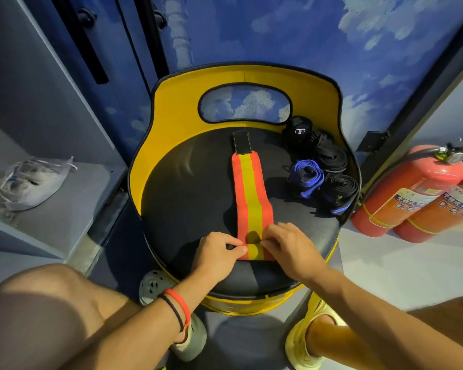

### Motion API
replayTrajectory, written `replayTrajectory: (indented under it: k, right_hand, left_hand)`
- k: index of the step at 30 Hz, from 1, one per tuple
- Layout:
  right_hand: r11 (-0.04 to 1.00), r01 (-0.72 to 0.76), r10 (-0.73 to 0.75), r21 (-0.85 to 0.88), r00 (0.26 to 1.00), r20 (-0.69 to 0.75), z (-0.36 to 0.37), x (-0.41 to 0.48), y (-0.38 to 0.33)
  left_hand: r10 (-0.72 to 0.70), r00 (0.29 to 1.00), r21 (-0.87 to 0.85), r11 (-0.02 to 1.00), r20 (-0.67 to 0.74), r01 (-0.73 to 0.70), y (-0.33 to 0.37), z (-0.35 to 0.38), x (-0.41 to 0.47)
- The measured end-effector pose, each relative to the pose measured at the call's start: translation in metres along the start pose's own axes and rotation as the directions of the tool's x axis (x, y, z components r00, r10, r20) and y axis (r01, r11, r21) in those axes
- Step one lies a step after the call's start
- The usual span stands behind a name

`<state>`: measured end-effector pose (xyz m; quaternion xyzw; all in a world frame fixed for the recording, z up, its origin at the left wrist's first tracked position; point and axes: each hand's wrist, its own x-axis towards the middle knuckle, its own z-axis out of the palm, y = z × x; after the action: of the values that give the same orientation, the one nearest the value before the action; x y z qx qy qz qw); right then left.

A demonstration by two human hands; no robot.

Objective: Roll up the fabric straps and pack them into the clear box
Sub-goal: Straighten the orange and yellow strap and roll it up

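Orange-yellow strap (249, 190) lies flat on black seat (187, 198); left hand (217, 256) and right hand (292, 249) pinch its rolled near end. 4 rolled straps (321, 169) sit right.

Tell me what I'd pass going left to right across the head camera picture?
white shoes → orange and yellow strap → blue rolled strap → red fire extinguishers
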<state>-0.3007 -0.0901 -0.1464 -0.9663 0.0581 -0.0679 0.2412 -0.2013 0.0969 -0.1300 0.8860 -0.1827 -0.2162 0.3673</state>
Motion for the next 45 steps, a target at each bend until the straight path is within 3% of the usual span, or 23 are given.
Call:
replayTrajectory:
  k: [3, 8, 11, 15, 18, 21, 25, 29, 33, 35, 38, 45]
  right_hand:
    - [0.986, 0.095, -0.107, -0.136, 0.991, -0.083, 0.001, -0.005, -0.007]
    - [0.963, 0.113, -0.092, -0.245, 0.991, 0.094, -0.004, -0.01, -0.005]
    - [0.978, 0.068, -0.05, -0.197, 0.994, 0.094, -0.003, -0.005, -0.003]
    - [0.995, 0.034, -0.025, -0.089, 0.996, 0.091, -0.006, 0.003, 0.002]
    - [0.999, -0.03, 0.029, 0.026, 0.999, 0.025, -0.008, 0.004, 0.003]
    - [0.988, -0.113, 0.112, 0.104, 0.994, 0.02, -0.007, 0.007, 0.002]
    - [0.947, -0.235, 0.221, 0.22, 0.971, 0.086, -0.011, 0.011, 0.0]
    - [0.942, -0.269, 0.247, 0.199, 0.96, 0.129, -0.015, 0.01, 0.0]
    - [0.982, -0.186, 0.181, 0.041, 0.978, 0.104, -0.015, 0.002, -0.01]
    - [0.992, -0.047, 0.047, -0.113, 0.999, -0.002, -0.013, -0.002, -0.019]
    - [0.928, 0.173, -0.171, -0.329, 0.985, 0.034, -0.006, -0.006, -0.023]
    - [0.945, 0.156, -0.153, -0.289, 0.988, 0.033, -0.003, -0.001, -0.012]
  left_hand:
    - [-0.03, 1.0, -0.02, 0.999, 0.004, 0.03, 0.0, 0.002, 0.005]
    - [-0.039, 0.999, -0.026, 0.999, -0.029, 0.039, 0.0, 0.004, 0.012]
    - [-0.01, 0.998, -0.046, 0.999, -0.06, 0.007, 0.001, 0.003, 0.015]
    - [0.232, 0.964, 0.072, 0.972, -0.131, -0.224, 0.0, 0.006, 0.011]
    - [0.308, 0.948, 0.082, 0.95, -0.076, -0.302, -0.002, 0.001, 0.013]
    - [0.261, 0.964, 0.12, 0.957, 0.048, -0.264, -0.004, -0.003, 0.014]
    - [0.161, 0.987, 0.081, 0.984, 0.009, -0.161, 0.0, -0.006, 0.012]
    - [0.038, 0.992, 0.019, 0.999, 0.119, -0.041, 0.002, -0.019, 0.014]
    - [-0.1, 0.961, -0.058, 0.991, 0.259, 0.118, 0.0, -0.027, 0.018]
    - [-0.182, 0.942, -0.09, 0.972, 0.283, 0.215, 0.002, -0.028, 0.021]
    - [-0.264, 0.93, -0.113, 0.947, 0.254, 0.3, 0.006, -0.027, 0.027]
    - [-0.1, 0.993, -0.109, 0.99, -0.055, 0.094, 0.014, -0.012, 0.034]
